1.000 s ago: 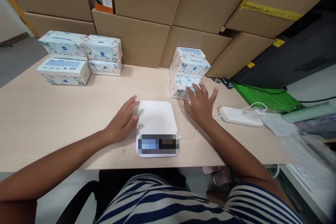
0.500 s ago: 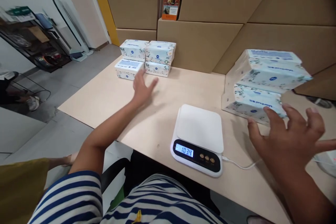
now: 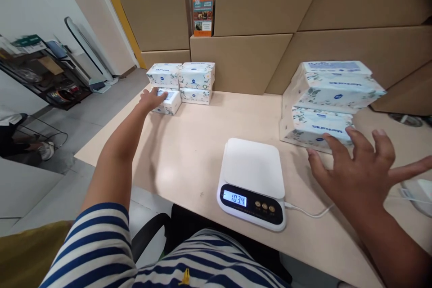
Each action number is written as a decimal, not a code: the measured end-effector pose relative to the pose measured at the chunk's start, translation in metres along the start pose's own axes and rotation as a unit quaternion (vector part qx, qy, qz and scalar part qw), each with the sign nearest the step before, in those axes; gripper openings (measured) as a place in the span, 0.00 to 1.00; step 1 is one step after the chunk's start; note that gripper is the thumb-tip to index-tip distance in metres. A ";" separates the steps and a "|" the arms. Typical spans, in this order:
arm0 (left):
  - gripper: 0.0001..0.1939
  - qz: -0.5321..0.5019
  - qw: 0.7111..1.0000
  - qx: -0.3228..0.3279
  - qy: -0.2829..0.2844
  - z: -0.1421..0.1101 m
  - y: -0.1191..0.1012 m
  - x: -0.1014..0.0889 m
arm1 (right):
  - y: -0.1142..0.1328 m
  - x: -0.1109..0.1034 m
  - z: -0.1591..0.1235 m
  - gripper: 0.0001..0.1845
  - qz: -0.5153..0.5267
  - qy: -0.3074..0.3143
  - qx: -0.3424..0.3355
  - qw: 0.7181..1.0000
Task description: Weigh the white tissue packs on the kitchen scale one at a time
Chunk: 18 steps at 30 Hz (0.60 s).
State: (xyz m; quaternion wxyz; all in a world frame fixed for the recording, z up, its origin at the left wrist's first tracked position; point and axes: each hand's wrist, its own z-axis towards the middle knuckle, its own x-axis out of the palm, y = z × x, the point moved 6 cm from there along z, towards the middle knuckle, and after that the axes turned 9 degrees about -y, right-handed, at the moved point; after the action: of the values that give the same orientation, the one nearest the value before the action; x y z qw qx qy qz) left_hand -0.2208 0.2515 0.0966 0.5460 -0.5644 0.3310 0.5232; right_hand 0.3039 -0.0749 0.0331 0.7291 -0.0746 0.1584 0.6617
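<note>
My left hand (image 3: pixel 152 100) is at the left end of a white tissue pack (image 3: pixel 173 104) with a leaf print, at the table's far left. Its thumb lies over the pack's top and the fingers are apart; their contact with the pack is partly hidden. Behind it stand stacked tissue packs (image 3: pixel 196 76). My right hand (image 3: pixel 359 173) is spread, holding nothing, just in front of another stack of tissue packs (image 3: pixel 337 90) on the right. Between my arms sits a white kitchen scale (image 3: pixel 253 166) with a bare plate; its lit display reads 103.4.
Large cardboard boxes (image 3: pixel 243 60) line the table's back edge. A small orange and teal box (image 3: pixel 203 15) stands on one of them. A white cable (image 3: pixel 312 213) runs right from the scale. A dark shelf (image 3: pixel 50 72) and a seated person's leg are at the left.
My left hand has moved left onto the front tissue pack. My right hand stays spread near the right stack. The view has shifted slightly.
</note>
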 end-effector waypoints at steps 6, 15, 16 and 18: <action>0.52 0.024 0.994 0.071 0.074 -0.039 -0.004 -0.010 | 0.004 -0.003 0.005 0.19 -0.009 0.096 0.017 0.995; 0.50 0.037 0.976 0.192 0.098 -0.151 -0.025 -0.019 | 0.005 -0.003 0.007 0.16 -0.013 0.112 -0.008 0.994; 0.49 0.035 0.975 0.195 0.097 -0.165 -0.027 -0.019 | 0.006 -0.004 0.007 0.16 -0.012 0.108 -0.016 0.994; 0.47 0.036 0.977 0.190 0.087 -0.194 -0.031 -0.020 | 0.015 -0.010 0.007 0.19 0.005 0.105 -0.030 0.994</action>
State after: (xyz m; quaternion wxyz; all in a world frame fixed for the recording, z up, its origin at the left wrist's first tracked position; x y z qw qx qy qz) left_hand -0.1520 0.0663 0.0962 0.5928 -0.4814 0.4913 0.4189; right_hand 0.2895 -0.0806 0.0446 0.7025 -0.1642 0.2147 0.6584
